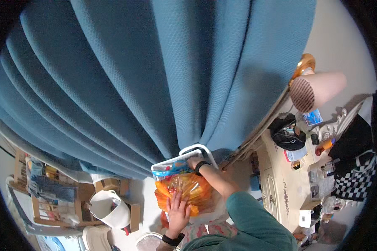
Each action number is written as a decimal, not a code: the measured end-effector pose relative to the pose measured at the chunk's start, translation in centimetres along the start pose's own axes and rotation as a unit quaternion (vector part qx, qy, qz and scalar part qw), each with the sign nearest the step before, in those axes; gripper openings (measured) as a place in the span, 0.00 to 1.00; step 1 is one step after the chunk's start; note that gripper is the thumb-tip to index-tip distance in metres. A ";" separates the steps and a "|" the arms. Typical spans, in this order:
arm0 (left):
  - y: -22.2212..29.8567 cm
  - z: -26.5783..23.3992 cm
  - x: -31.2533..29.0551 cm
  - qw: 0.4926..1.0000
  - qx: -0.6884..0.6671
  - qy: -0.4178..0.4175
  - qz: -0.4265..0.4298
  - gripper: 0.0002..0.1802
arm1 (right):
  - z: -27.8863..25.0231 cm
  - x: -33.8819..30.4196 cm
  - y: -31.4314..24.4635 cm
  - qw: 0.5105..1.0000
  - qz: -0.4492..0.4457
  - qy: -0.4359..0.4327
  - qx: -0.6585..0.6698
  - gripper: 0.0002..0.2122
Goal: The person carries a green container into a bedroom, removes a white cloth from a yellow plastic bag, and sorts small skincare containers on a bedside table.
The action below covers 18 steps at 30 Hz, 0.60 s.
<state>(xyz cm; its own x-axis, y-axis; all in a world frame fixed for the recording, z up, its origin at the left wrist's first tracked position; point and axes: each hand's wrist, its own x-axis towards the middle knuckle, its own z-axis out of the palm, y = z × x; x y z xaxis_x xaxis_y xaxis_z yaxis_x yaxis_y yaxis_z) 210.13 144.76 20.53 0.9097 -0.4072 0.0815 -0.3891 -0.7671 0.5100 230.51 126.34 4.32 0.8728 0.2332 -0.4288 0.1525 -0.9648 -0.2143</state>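
Orange plastic bag (200, 189): bulging over the near edge of the white basket (165, 162). Left hand (178, 211) spread flat upon it. Right hand (193, 162) at the basket's far right corner; its grip cannot be told. Blue package (171, 170) beyond the bag. Step, as judged: arranging contents; next move calls for steadying the bag.

Draped blue fabric curtain (188, 75) blocks passage beyond the white rectangular basket (171, 159); left of it, pale floor (144, 190) lies open.
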 end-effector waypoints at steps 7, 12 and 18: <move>-0.6 0.7 -0.6 1.000 0.009 -0.021 0.011 0.21 | 4.8 2.5 1.5 0.985 0.026 0.134 -0.101 0.12; -0.8 1.1 -1.9 0.999 0.018 -0.038 0.000 0.22 | 5.2 3.1 0.9 0.980 -0.005 0.181 -0.086 0.10; -1.3 2.1 -2.4 0.999 0.019 -0.030 0.009 0.20 | 8.5 3.8 2.3 0.958 -0.007 0.278 -0.077 0.09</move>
<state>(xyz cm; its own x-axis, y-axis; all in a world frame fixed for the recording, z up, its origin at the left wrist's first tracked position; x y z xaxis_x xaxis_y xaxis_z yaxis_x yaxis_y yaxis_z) 208.18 145.68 17.85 0.8922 -0.4500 0.0385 -0.4122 -0.7764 0.4767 230.21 126.04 -5.29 0.9758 0.1861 0.1149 0.1944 -0.9787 -0.0657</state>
